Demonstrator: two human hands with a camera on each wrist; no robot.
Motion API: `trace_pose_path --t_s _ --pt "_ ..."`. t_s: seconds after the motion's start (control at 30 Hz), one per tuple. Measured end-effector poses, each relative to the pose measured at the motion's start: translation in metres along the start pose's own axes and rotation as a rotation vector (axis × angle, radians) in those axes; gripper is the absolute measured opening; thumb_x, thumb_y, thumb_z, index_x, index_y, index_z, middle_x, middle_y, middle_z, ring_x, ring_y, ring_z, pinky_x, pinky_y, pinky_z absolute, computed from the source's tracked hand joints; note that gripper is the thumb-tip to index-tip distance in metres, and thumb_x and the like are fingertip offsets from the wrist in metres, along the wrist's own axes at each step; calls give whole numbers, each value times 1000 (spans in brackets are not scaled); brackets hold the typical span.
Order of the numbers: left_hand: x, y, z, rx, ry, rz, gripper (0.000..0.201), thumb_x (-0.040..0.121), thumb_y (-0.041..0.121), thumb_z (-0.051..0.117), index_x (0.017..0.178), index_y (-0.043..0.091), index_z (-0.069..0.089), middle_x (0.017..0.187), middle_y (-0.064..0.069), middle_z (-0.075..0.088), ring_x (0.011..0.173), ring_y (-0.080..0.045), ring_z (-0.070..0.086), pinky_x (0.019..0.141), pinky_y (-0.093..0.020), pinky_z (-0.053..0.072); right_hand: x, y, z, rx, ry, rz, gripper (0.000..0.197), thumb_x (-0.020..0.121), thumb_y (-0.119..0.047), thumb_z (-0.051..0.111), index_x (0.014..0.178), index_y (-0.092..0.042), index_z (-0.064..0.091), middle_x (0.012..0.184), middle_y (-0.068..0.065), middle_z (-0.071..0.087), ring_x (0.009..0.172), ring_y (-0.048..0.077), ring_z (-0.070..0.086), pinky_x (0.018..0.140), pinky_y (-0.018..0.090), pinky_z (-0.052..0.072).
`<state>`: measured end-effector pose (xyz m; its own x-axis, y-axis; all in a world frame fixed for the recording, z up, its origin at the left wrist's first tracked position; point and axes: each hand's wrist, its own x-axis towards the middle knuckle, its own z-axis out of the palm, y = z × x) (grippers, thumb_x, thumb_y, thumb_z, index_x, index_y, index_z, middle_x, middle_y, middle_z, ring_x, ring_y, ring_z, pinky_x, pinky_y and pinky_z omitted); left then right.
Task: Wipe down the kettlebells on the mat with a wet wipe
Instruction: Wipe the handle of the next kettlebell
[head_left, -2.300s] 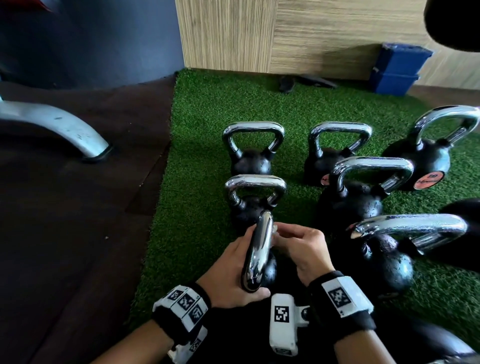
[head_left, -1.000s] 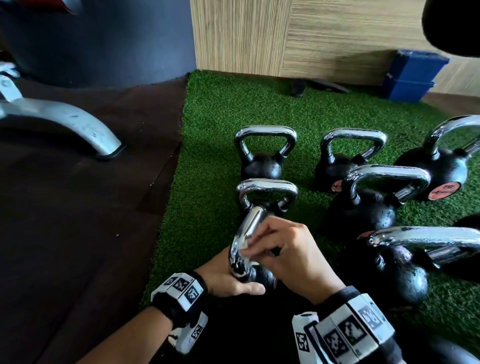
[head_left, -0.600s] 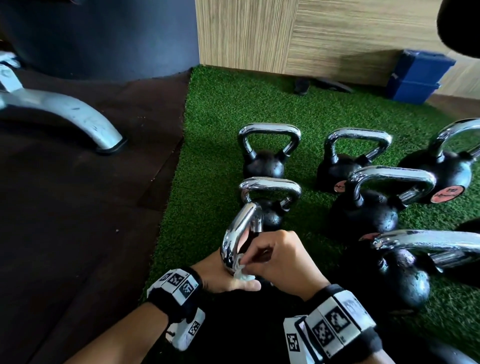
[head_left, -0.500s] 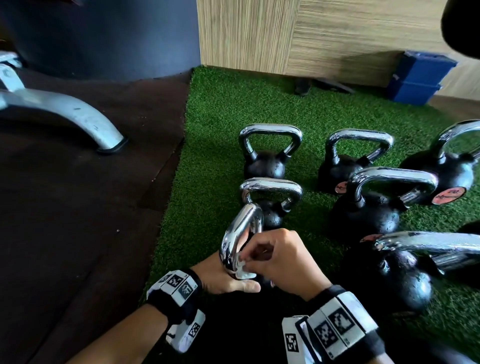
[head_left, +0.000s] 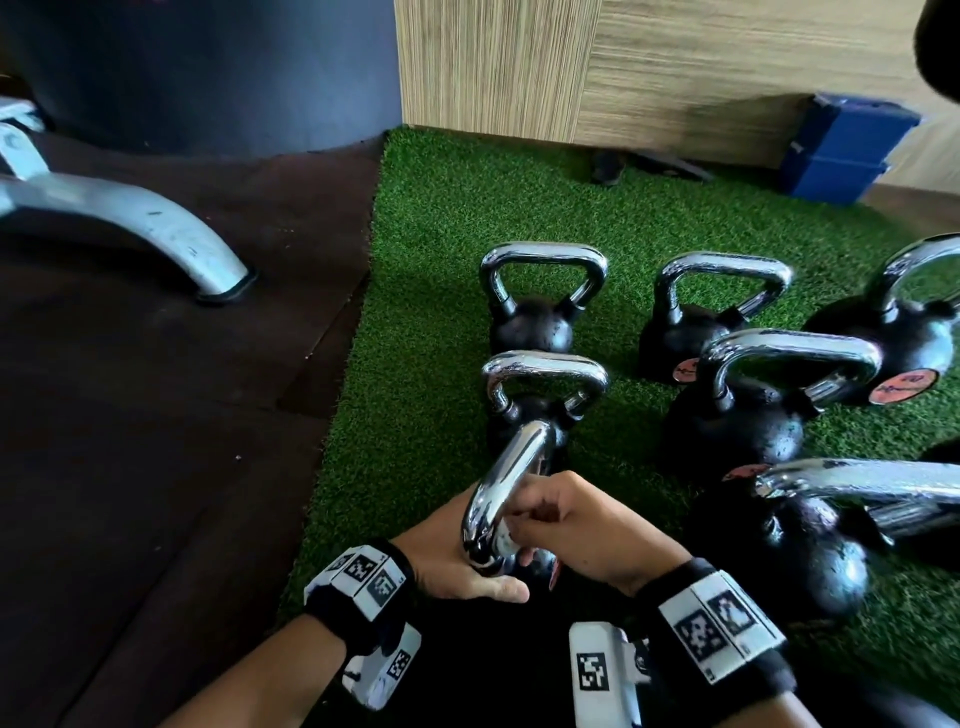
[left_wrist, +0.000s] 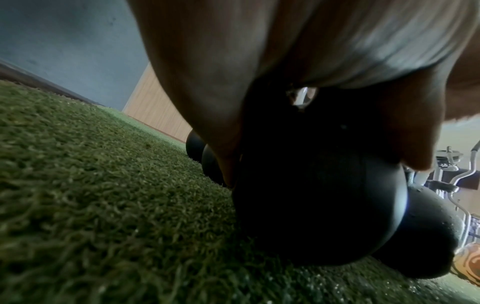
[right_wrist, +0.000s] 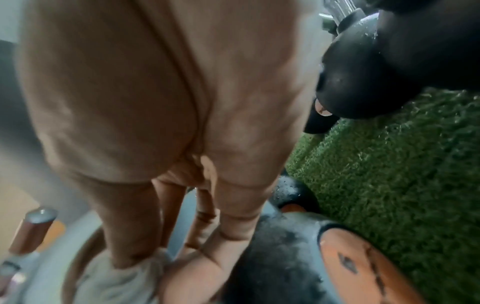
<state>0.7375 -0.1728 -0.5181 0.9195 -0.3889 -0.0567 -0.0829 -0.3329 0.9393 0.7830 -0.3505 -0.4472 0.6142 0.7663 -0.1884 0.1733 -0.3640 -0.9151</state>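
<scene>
The right hand (head_left: 582, 525) is held with its fingers curled tight round a small white wet wipe (right_wrist: 122, 281); the wipe is pressed against the shiny silver handle (head_left: 506, 493) of the nearest small black round kettlebell (left_wrist: 319, 205); the back of this hand is turned up and the wrist is bent down toward the handle. The left hand (head_left: 457, 561) is laid low on the left side of the same kettlebell; its thumb is seen stretched along the near side, and its fingers are wrapped round the black ball, so the kettlebell is gripped and kept from moving. A black band with white square-patterned tags (head_left: 363, 582) is worn on each wrist; two bands are counted.

The held kettlebell is stood on the green fuzzy grass mat (head_left: 447, 218), near its left edge, closest to the person. Seven kettlebells in all can be counted in the head view, all black with silver handles; three are lined up on the left, one behind the other; four bigger ones are set to the right, some with round orange labels (head_left: 904, 387). A part of one more black shape is seen at the right edge, too cut off to tell.

Beyond the mat, two blue boxes (head_left: 841, 150) are stacked by the striped wooden wall (head_left: 675, 62); one curved grey metal leg (head_left: 135, 223) is stood on the dark floor (head_left: 130, 467) to the left.
</scene>
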Motion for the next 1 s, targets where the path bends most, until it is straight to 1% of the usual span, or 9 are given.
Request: trace_pose_path --t_s 0.07,0.17,0.23,0.33,0.43,0.5,0.67,0.87,1.0 --pt "0 0 1 -2 2 18 46 81 15 84 99 49 59 84 23 65 79 8 63 73 -6 46 1 2 1 -25 12 31 15 94 -3 59 89 1 73 92 14 72 67 18 63 71 49 56" --pt "-2 2 1 17 19 16 54 78 19 87 105 53 56 91 28 66 86 11 63 78 -6 46 0 1 2 16 12 13 14 92 2 58 92 2 73 89 17 74 69 18 64 69 38 55" --pt "-3 1 3 24 57 13 73 74 21 89 128 49 48 114 28 65 109 8 62 94 -14 48 -3 4 3 183 5 -1 14 93 5 57 97 9 70 93 27 72 78 24 65 74 34 55" --pt "-1 3 4 78 32 38 80 73 23 90 138 43 47 124 25 58 115 4 58 98 -24 47 -10 10 5 533 -67 -6 23 96 5 54 110 22 60 100 32 64 85 33 60 76 32 53" --pt "2 4 5 136 6 35 90 72 24 90 147 39 44 143 10 50 129 -6 52 111 -36 42 -18 12 2 694 -178 -24 29 90 7 60 117 17 60 106 28 64 88 27 65 82 31 54" --pt "3 4 6 101 18 4 93 69 23 92 148 33 43 146 1 50 135 -12 50 114 -42 41 -18 16 1 638 -162 -47 31 86 11 65 117 14 62 109 34 65 97 35 63 90 39 53" --pt "2 1 8 105 57 15 95 67 22 94 146 17 42 143 -3 51 136 -19 49 113 -44 41 -12 28 10 767 -16 -31 21 82 12 68 102 15 66 98 27 68 80 32 65 75 31 57" --pt "-2 7 11 163 111 86 107 63 34 91 137 70 22 148 21 39 141 1 38 118 -24 32 -14 34 6 1011 127 -21 18 80 9 67 97 8 70 90 25 73 78 26 74 72 28 62" --pt "-2 12 12 150 113 130 108 64 28 92 134 73 23 148 5 46 141 -12 43 118 -44 37 -15 36 8 1016 127 5 43 75 14 70 111 25 49 97 32 69 80 32 73 72 33 62"
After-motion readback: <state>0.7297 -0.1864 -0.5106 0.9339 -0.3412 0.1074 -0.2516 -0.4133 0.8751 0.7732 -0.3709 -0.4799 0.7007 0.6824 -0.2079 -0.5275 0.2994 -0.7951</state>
